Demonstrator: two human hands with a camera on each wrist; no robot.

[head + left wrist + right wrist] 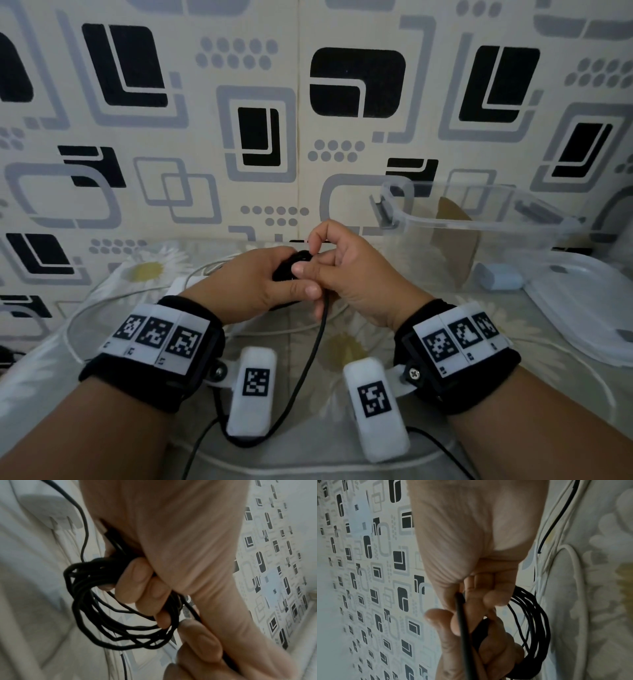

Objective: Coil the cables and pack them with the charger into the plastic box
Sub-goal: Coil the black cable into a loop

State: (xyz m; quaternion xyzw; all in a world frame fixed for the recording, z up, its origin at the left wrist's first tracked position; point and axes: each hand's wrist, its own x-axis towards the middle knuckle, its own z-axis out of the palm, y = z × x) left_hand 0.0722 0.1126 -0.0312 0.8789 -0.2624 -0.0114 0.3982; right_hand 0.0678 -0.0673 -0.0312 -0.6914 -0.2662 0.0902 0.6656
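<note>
My left hand point(274, 281) grips a bundle of black cable point(291, 265) wound into several loops; in the left wrist view its fingers point(142, 585) curl round the black coil point(96, 608). My right hand point(318, 263) pinches the loose strand of the same cable point(462, 622) right beside the coil point(534, 628). The free tail point(308, 370) hangs down between my wrists. A white charger point(51, 513) with prongs lies on the bed by the left hand. A white cable point(102, 308) lies spread out on the bed. The clear plastic box point(479, 219) stands open to the right.
The box's clear lid point(582, 308) lies at the far right on the bed. A small light-blue case point(496, 277) sits next to the box. A patterned wall point(239, 120) rises close behind the flowered bedding point(342, 346).
</note>
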